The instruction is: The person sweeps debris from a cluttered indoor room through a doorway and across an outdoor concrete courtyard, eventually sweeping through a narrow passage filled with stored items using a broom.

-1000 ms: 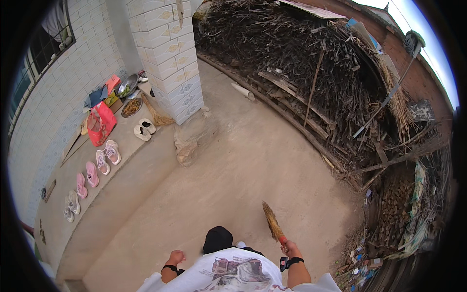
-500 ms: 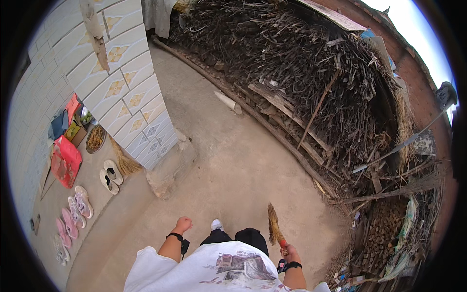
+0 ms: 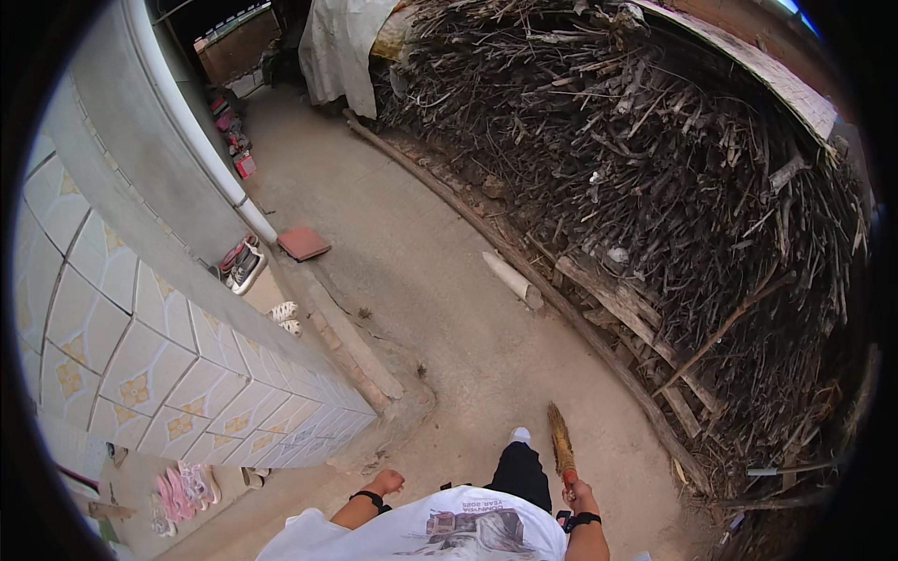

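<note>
- We have our right hand (image 3: 581,496) clenched round the red handle of a short straw broom (image 3: 562,441)
- The broom sits ahead of us and to the right, bristles pointing forward, near the leg of our black trousers (image 3: 520,474); we cannot tell whether its tip touches the ground (image 3: 440,365)
- Our left hand (image 3: 386,481) is out beside the white shirt (image 3: 458,525), its grip released, fingers loosely curled, a dark band (image 3: 372,498) at the wrist
- We note one white shoe (image 3: 520,435) showing just past the trouser leg
- On our right, a tall heap of dry sticks (image 3: 599,159), with a long log (image 3: 430,181) along its foot and a pale cylinder (image 3: 511,279) lying near that log
- On our left, a tiled pillar (image 3: 178,374); farther ahead, a flat reddish square (image 3: 304,244)
- At lower left we see pink shoes (image 3: 175,493) set side by side
</note>
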Demonstrator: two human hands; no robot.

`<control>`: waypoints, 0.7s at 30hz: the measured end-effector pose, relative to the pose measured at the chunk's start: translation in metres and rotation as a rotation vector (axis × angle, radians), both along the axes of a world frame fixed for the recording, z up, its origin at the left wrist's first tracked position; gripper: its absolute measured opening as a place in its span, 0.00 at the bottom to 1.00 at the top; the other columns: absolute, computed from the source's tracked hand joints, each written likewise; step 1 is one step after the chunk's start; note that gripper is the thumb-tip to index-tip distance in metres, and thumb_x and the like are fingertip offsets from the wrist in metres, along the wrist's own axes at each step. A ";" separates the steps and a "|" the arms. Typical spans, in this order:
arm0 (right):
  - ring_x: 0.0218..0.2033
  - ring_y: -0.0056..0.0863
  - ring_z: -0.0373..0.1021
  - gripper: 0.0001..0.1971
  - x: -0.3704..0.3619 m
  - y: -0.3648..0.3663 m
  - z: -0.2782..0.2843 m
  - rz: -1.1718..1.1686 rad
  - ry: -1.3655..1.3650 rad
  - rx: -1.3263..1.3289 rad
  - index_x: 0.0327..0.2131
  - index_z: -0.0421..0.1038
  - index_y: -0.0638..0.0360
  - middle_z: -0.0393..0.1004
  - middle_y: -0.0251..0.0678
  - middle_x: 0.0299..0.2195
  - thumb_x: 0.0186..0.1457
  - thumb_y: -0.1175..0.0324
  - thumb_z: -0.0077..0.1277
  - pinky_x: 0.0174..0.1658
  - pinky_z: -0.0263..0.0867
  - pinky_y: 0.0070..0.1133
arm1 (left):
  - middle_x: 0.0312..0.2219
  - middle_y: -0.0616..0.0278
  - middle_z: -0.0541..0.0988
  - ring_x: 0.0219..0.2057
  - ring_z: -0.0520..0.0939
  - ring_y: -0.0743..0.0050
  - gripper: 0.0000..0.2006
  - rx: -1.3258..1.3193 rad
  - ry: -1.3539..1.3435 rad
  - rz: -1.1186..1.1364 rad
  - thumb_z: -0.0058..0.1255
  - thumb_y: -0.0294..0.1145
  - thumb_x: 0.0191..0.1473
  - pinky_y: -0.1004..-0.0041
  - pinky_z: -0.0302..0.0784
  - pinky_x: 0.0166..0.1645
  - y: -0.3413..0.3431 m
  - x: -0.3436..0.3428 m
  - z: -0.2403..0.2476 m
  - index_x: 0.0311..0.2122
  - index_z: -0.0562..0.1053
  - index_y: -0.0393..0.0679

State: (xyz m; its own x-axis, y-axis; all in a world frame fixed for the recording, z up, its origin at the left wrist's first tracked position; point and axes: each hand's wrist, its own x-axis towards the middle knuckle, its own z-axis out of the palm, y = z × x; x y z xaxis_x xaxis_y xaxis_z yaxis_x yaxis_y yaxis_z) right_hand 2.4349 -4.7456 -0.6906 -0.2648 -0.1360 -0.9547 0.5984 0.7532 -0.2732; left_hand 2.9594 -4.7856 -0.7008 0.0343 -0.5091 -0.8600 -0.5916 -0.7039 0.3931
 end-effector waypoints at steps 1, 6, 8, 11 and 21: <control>0.13 0.22 0.62 0.08 -0.012 -0.044 0.008 0.046 0.024 0.016 0.30 0.64 0.60 0.64 0.34 0.17 0.47 0.68 0.46 0.15 0.61 0.16 | 0.22 0.59 0.76 0.21 0.77 0.71 0.11 0.158 -0.006 0.050 0.42 0.32 0.45 0.71 0.71 0.25 -0.033 -0.026 0.035 0.30 0.72 0.38; 0.11 0.21 0.62 0.09 -0.002 -0.272 0.049 0.605 0.026 -0.063 0.25 0.65 0.63 0.65 0.33 0.14 0.45 0.67 0.49 0.14 0.61 0.17 | 0.22 0.58 0.76 0.21 0.77 0.70 0.10 -0.063 0.145 0.407 0.42 0.31 0.46 0.69 0.72 0.26 -0.088 -0.015 0.011 0.30 0.72 0.37; 0.11 0.21 0.62 0.10 -0.002 -0.349 0.042 0.705 0.091 -0.094 0.23 0.65 0.64 0.65 0.33 0.13 0.45 0.66 0.50 0.13 0.60 0.17 | 0.20 0.59 0.75 0.21 0.76 0.71 0.09 -0.497 0.219 -0.010 0.43 0.29 0.45 0.71 0.73 0.27 -0.150 -0.030 0.041 0.29 0.72 0.36; 0.10 0.20 0.61 0.10 0.032 -0.467 0.057 0.876 0.087 -0.173 0.23 0.64 0.63 0.65 0.34 0.12 0.46 0.65 0.49 0.12 0.58 0.15 | 0.19 0.59 0.75 0.20 0.76 0.72 0.09 -0.382 0.354 0.250 0.43 0.29 0.44 0.72 0.72 0.27 -0.210 -0.030 0.031 0.27 0.72 0.36; 0.12 0.23 0.65 0.10 0.159 -0.729 0.134 0.753 0.039 -0.134 0.26 0.64 0.64 0.65 0.32 0.14 0.46 0.67 0.49 0.12 0.58 0.17 | 0.19 0.61 0.75 0.21 0.76 0.73 0.09 -0.191 0.192 0.532 0.43 0.31 0.43 0.75 0.71 0.27 -0.551 0.070 0.086 0.27 0.73 0.40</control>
State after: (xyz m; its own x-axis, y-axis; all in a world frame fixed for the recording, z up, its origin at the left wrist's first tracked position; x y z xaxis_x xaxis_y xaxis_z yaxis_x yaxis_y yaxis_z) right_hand 2.5938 -5.4745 -0.5567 -0.0881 -0.4070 -0.9092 -0.0753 0.9128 -0.4013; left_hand 3.0294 -5.3363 -0.6145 0.1795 -0.6111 -0.7710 -0.0830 -0.7903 0.6071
